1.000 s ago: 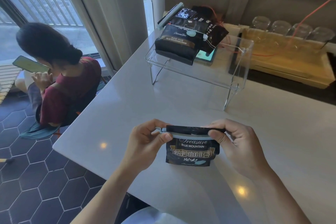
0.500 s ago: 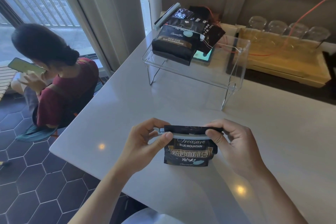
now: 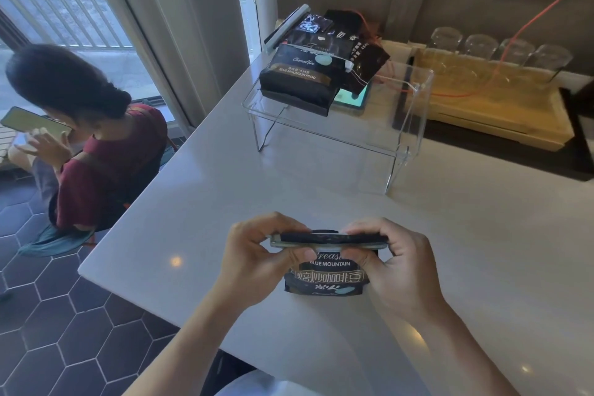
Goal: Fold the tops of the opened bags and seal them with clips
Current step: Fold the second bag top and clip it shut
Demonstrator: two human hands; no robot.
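Observation:
A small black coffee bag [image 3: 328,276] with gold lettering stands on the white table [image 3: 482,251] near its front edge. Its top is folded over, and a long pale grey clip [image 3: 328,246] lies along the fold. My left hand [image 3: 257,257] pinches the clip's left end and the fold. My right hand [image 3: 395,267] presses on the clip's right part, thumb in front of the bag. On the clear acrylic stand [image 3: 414,125] at the back lie other black coffee bags [image 3: 302,80], one with a white clip on its top.
A person in a red top [image 3: 96,164] sits left of the table, holding a phone. A wooden tray [image 3: 501,112] with upturned glasses [image 3: 501,51] stands at the back right, with an orange cable over it. A window and curtain are at the back left.
Both hands have closed in over the clip and the folded top. My right thumb has shifted left along the clip. The bag stays in the same spot.

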